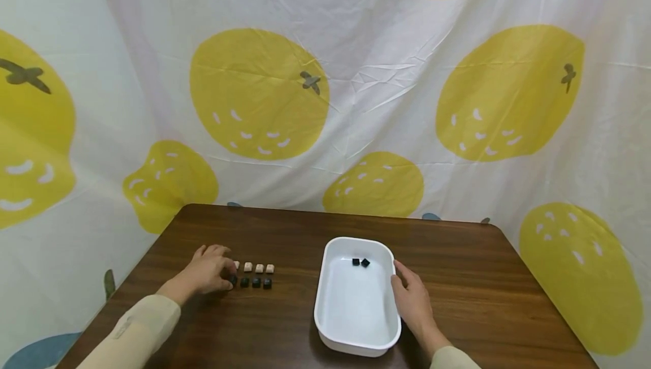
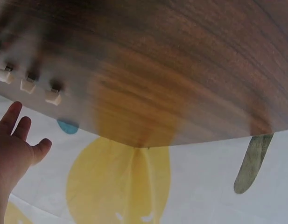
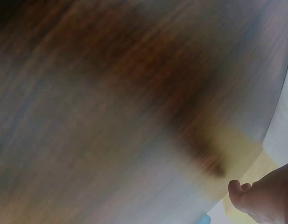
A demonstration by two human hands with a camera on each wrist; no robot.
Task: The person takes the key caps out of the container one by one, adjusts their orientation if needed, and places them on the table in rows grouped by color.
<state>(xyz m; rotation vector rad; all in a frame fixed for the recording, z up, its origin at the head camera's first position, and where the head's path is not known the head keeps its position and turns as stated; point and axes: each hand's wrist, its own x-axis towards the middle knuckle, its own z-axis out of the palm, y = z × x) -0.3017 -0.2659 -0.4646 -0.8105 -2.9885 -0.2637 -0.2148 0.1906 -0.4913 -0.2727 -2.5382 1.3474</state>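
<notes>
Two rows of little keycap-looking cubes sit on my counter (image 1: 285, 233), dark wood with a visible grain. The back row is cream cubes (image 1: 259, 268), the front row is black cubes (image 1: 256, 282), and both rows run side by side, almost touching. They're small and boxy with slightly rounded tops, matte as far as I can tell. From my left wrist view the cream ones show up pale and a bit blurred against the wood.

My left hand (image 1: 209, 270) is at the left end of the rows, fingers curled down over the first cubes there, fingertips on the leftmost black one. I can't tell if I'm actually pinching it or just touching it.

To the right of the rows sits a white tray (image 1: 325, 284), a rounded rectangle with a raised rim, glossy inside. It has two black cubes in the tray (image 1: 360, 262), lying close together near the far end.

My right hand (image 1: 413, 299) rests against the tray's right side, fingers relaxed and fairly straight along the rim, holding nothing. A cloth backdrop (image 1: 356, 75) with yellow fruit hangs behind.
</notes>
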